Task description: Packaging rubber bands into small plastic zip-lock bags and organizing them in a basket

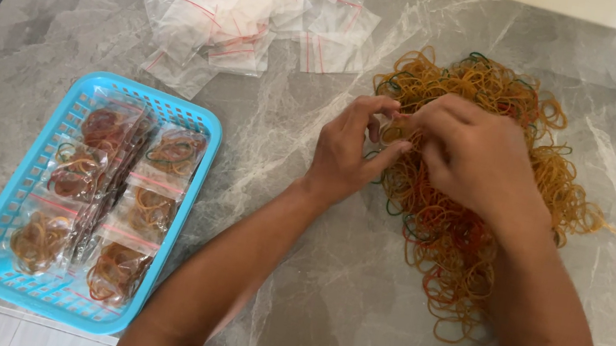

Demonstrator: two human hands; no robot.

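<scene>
Both hands meet over the pile of rubber bands on the grey marble counter: the left hand pinches narrow fingers on a few bands at the pile's near edge, the right hand curled tight on the same bands. Left sits a blue basket of filled bags; empty bags lie beyond.

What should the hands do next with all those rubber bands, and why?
Probably lift the pinched bands clear. Both hands, left hand and right hand, pinch bands over the rubber band pile; empty bags wait nearby.
</scene>
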